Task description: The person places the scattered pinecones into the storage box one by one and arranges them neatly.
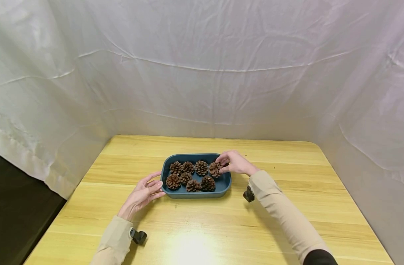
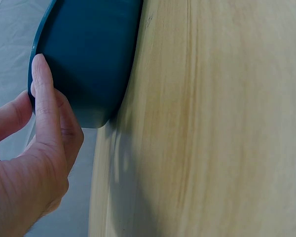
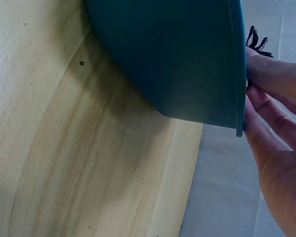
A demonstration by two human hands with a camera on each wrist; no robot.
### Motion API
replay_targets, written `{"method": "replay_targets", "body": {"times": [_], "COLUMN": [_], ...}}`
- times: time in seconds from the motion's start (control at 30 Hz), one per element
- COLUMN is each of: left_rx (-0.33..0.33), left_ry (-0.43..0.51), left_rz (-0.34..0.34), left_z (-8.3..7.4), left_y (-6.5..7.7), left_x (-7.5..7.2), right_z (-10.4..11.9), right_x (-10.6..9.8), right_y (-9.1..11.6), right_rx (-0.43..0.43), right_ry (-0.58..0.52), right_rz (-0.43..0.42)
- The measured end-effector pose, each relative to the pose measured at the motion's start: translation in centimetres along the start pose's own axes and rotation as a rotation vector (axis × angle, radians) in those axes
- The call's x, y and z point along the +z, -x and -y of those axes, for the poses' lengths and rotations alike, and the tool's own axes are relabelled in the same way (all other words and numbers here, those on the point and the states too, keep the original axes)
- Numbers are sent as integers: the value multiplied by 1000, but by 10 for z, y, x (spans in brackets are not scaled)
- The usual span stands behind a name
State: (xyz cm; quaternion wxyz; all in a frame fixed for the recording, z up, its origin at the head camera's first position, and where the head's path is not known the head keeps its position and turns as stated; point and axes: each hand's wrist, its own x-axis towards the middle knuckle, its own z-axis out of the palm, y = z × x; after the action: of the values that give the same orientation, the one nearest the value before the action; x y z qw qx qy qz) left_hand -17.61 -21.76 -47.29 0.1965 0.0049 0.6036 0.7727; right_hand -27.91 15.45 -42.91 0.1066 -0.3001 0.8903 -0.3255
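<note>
A deep blue rectangular tray [image 1: 196, 195] with rounded corners sits on the wooden table, holding several brown pine cones [image 1: 193, 186]. At its left end, my left hand [image 1: 143, 193] grips the rim, the thumb at the edge and the other fingers along the outer wall. The left wrist view shows that hand [image 2: 39, 158] against the tray's outer side [image 2: 89, 54]. Over the right end, my right hand [image 1: 236, 163] pinches a pine cone [image 1: 215, 169] between thumb and fingers. From the right wrist view, the tray wall [image 3: 177, 64] hides most of that cone [image 3: 259, 42].
The light wooden table [image 1: 195, 228] has rounded far corners. Pale fabric [image 1: 202, 92] hangs behind it and along both sides. A dark surface [image 1: 20, 206] lies beyond the left edge. Small black devices [image 1: 139, 236] are strapped to both wrists.
</note>
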Motion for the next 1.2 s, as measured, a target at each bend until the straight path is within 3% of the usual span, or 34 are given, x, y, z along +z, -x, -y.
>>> {"method": "replay_targets", "body": {"times": [0.8, 1.2], "left_rx": [2, -3], "left_ry": [-5, -3], "left_rz": [0, 0], "left_z": [0, 0], "left_y": [0, 0], "left_x": [0, 1], "right_z": [-3, -5], "right_x": [7, 7], "right_y": [-4, -2], "right_rx": [23, -9], "right_ry": [-29, -70], "right_rz": [25, -3]}}
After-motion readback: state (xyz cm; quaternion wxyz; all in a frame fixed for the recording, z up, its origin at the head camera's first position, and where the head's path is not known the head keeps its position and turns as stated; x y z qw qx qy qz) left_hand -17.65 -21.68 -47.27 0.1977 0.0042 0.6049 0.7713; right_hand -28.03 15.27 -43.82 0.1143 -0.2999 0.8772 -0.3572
